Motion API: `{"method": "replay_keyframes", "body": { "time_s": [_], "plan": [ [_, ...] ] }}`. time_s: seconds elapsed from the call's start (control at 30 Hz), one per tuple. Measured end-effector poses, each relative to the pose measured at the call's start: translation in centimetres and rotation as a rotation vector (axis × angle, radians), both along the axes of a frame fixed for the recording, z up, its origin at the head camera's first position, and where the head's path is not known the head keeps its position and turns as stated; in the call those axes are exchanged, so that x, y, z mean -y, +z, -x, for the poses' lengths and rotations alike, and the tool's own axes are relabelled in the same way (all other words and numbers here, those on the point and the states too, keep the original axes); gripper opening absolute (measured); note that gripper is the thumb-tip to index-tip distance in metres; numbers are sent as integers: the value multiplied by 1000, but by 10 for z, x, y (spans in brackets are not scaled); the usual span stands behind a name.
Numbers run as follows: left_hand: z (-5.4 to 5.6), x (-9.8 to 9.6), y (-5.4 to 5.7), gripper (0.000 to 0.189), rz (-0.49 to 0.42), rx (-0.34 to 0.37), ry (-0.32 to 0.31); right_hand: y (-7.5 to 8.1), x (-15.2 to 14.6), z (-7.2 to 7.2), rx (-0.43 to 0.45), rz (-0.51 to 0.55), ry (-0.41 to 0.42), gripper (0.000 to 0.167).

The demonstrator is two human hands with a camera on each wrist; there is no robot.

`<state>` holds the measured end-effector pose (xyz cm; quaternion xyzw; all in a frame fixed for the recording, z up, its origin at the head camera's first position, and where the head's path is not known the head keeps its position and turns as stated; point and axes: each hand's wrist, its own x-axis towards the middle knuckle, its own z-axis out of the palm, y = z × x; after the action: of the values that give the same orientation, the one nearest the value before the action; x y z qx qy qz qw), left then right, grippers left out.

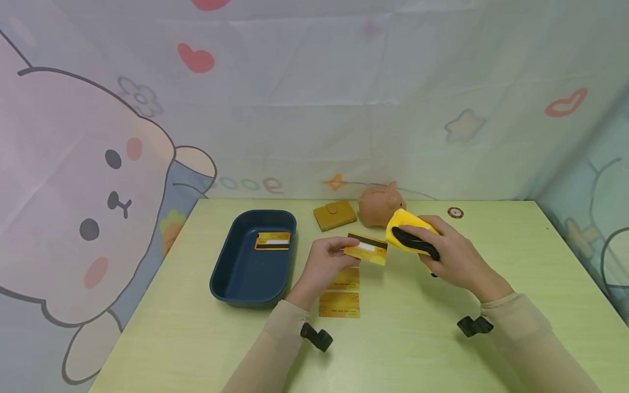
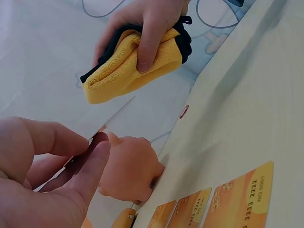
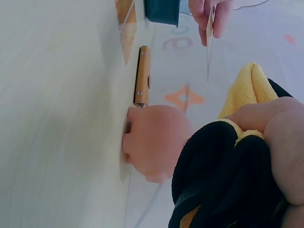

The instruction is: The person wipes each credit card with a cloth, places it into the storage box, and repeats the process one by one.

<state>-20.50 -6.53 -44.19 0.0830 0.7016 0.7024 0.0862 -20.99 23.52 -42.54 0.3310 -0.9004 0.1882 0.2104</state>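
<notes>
My left hand pinches a yellow-orange bank card by its left end, above the table. The card's dark stripe and white strip face up. To its right, my right hand grips a folded yellow cloth with black edging, the thumb pressed over its top in the left wrist view. A small gap separates cloth and card. Below the left hand, several bank cards lie in a row on the table, number side up and partly hidden by that hand.
A dark blue tray on the left contains another bank card, stripe side up. Along the back of the table are a mustard wallet, a pink piggy bank and a red-and-white round chip. A printed cloth backdrop hangs behind.
</notes>
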Motion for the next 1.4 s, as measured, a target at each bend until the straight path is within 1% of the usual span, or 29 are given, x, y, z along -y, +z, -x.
{"method": "replay_keyframes", "body": {
  "time_s": [0.17, 0.37, 0.4, 0.47, 0.63, 0.93, 1.1, 1.23, 1.4],
  "plan": [
    [1, 1, -1, 41, -12, 30, -8, 1, 3, -1, 12, 7, 3, 80],
    [3, 0, -5, 63, -36, 52, -10, 3, 9, -2, 0, 11, 21, 81],
    [3, 0, -5, 65, -52, 59, -15, 3, 10, -2, -3, 12, 27, 81],
    [4, -1, -6, 68, -58, 68, -15, 4, 14, -2, -9, 12, 41, 82],
    [3, -4, -5, 65, -74, 82, -30, 6, 26, -3, -27, 18, 87, 81],
    [0, -9, -2, 61, -97, 51, -75, 4, 44, -2, -52, 33, 153, 78],
    [-1, -11, 2, 60, -125, 58, -91, 3, 50, -3, -46, 15, 163, 76],
    [-2, -12, 6, 60, -144, 44, -106, 3, 52, -3, -47, -4, 162, 78],
    [-4, -11, 9, 59, -153, 32, -108, 3, 53, -3, -68, -23, 175, 80]
  ]
}}
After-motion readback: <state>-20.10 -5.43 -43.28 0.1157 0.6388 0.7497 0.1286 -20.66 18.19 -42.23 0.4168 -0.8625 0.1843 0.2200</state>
